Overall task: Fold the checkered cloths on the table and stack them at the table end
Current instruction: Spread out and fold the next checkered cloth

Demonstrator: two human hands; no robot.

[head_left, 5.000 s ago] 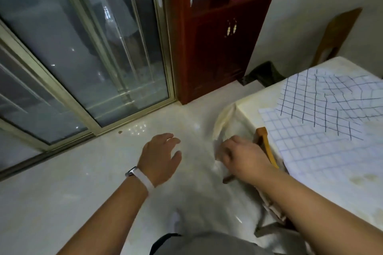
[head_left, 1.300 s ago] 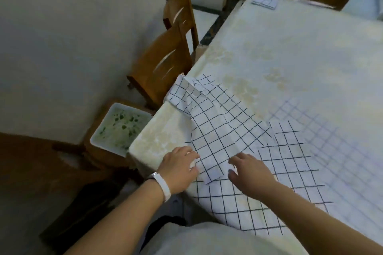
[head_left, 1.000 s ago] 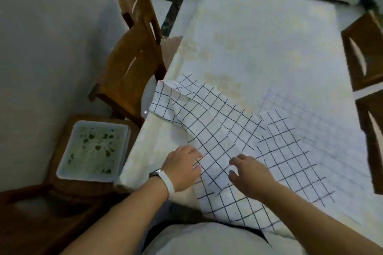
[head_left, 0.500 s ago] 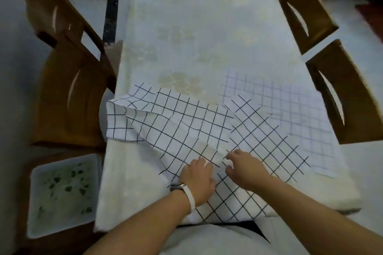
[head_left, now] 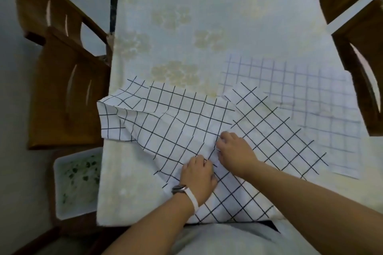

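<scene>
Our L hand (head_left: 196,176) & R hand (head_left: 235,155) both pinch the rumpled black-grid cloth (head_left: 176,126) at its near edge, atop a second cloth (head_left: 273,143) on the table (head_left: 207,6).

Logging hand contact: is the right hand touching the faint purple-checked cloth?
No, the right hand pinches the black-checked white cloth, while the faint purple-checked cloth lies further right, untouched.
</scene>
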